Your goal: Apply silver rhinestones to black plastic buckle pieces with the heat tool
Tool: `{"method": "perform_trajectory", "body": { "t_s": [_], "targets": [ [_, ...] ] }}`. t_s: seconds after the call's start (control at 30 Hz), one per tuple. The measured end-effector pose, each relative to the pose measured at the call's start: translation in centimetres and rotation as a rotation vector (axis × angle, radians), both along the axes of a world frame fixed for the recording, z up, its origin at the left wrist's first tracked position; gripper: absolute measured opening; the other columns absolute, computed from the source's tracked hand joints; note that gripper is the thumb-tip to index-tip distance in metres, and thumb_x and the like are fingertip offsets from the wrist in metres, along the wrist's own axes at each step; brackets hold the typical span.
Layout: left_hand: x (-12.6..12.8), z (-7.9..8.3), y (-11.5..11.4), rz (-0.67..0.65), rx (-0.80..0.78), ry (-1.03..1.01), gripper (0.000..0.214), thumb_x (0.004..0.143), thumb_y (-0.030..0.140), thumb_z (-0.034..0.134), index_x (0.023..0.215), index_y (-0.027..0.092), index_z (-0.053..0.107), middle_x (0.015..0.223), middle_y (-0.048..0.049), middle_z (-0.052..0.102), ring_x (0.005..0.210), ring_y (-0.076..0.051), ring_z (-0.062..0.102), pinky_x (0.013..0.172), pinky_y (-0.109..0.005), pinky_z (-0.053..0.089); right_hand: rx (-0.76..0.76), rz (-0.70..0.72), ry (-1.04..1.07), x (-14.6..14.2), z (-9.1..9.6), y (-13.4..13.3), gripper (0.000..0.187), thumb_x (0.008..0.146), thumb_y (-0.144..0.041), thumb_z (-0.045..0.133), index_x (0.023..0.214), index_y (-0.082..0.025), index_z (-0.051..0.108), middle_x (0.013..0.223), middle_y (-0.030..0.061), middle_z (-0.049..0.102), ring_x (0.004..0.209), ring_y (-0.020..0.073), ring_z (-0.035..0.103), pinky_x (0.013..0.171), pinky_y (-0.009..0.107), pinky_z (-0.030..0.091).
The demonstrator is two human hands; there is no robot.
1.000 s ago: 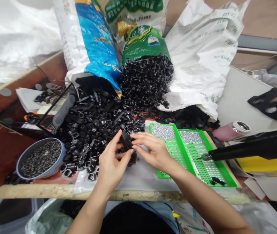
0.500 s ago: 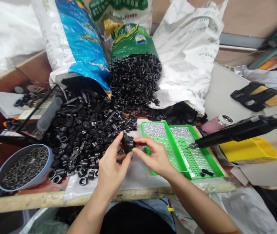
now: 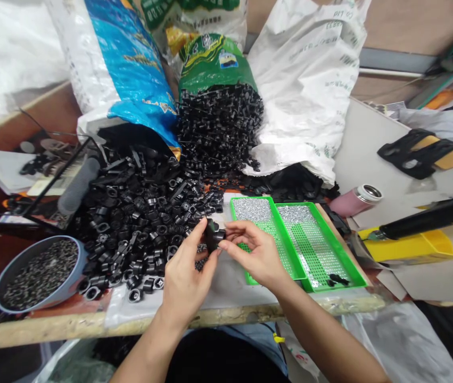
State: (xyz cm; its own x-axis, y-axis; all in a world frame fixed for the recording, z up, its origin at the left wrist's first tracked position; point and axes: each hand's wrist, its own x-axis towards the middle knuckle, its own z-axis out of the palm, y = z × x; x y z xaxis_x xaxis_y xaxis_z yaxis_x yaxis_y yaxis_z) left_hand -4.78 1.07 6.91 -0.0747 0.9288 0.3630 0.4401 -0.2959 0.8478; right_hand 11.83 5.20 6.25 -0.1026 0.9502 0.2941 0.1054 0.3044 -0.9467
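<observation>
Between my hands, above the front of the table, is a black plastic part (image 3: 212,234) with a round stub on its right side. My left hand (image 3: 188,271) pinches it between thumb and fingers from the left. On the other side, the thumb and forefinger of my right hand (image 3: 256,252) close on the stub's end. My fingers hide some of the part. To the left spreads a heap of loose black plastic parts (image 3: 138,213), some ring-shaped. Right of my hands lie two green trays (image 3: 304,277) with small shiny metal pieces set in rows of holes.
A blue bowl (image 3: 80,260) of small dark pieces stands at left. An electric screwdriver (image 3: 421,215) hangs at right over a yellow bin (image 3: 418,250), near a pink flask (image 3: 348,202). Behind are a green sack (image 3: 218,69) spilling black parts, a blue-white sack (image 3: 130,58) and a white sack (image 3: 302,90).
The electric screwdriver has swung right, away from over the green tray to above the yellow bin. My hands stay nearly in place, with the black part turned slightly.
</observation>
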Motion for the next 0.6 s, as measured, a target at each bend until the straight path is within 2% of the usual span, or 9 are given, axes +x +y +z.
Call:
{"method": "perform_trajectory", "body": {
  "t_s": [0.17, 0.27, 0.43, 0.6],
  "targets": [
    [0.0, 0.1, -0.1, -0.006, 0.002, 0.004, 0.059, 0.094, 0.025, 0.07, 0.15, 0.033, 0.052, 0.144, -0.0043, 0.065, 0.114, -0.027, 0.073, 0.086, -0.035, 0.069, 0.029, 0.045, 0.042, 0.4, -0.2, -0.2, 0.021, 0.084, -0.028, 0.081, 0.106, -0.028, 0.08, 0.104, 0.0052, 0.077, 0.086, 0.0169, 0.075, 0.079, 0.034, 0.068],
    [-0.1, 0.0, -0.2, -0.002, -0.007, 0.021, 0.06, 0.094, 0.026, 0.071, 0.15, 0.032, 0.052, 0.145, -0.0044, 0.065, 0.113, -0.026, 0.074, 0.086, -0.034, 0.069, 0.035, 0.065, 0.047, 0.6, -0.2, -0.6, 0.028, 0.084, -0.026, 0.081, 0.112, -0.029, 0.08, 0.112, 0.0068, 0.076, 0.09, 0.0181, 0.076, 0.079, 0.035, 0.069],
    [0.1, -0.3, -0.3, 0.0, 0.021, 0.048, 0.06, 0.094, 0.025, 0.071, 0.151, 0.032, 0.052, 0.143, -0.0046, 0.066, 0.113, -0.026, 0.074, 0.086, -0.033, 0.069, 0.019, -0.003, -0.003, 0.8, -0.1, -0.8, 0.028, 0.082, -0.027, 0.083, 0.109, -0.025, 0.08, 0.096, 0.0057, 0.077, 0.071, 0.0161, 0.076, 0.068, 0.031, 0.068],
    [0.2, -0.4, -0.2, -0.015, 0.089, 0.094, 0.062, 0.094, 0.021, 0.071, 0.152, 0.03, 0.05, 0.143, -0.0052, 0.067, 0.109, -0.023, 0.075, 0.081, -0.03, 0.07, 0.057, -0.009, -0.067, 1.1, 0.2, -0.9, 0.027, 0.084, -0.026, 0.08, 0.111, -0.023, 0.08, 0.096, 0.0058, 0.078, 0.073, 0.0163, 0.075, 0.069, 0.03, 0.066]
  ]
}}
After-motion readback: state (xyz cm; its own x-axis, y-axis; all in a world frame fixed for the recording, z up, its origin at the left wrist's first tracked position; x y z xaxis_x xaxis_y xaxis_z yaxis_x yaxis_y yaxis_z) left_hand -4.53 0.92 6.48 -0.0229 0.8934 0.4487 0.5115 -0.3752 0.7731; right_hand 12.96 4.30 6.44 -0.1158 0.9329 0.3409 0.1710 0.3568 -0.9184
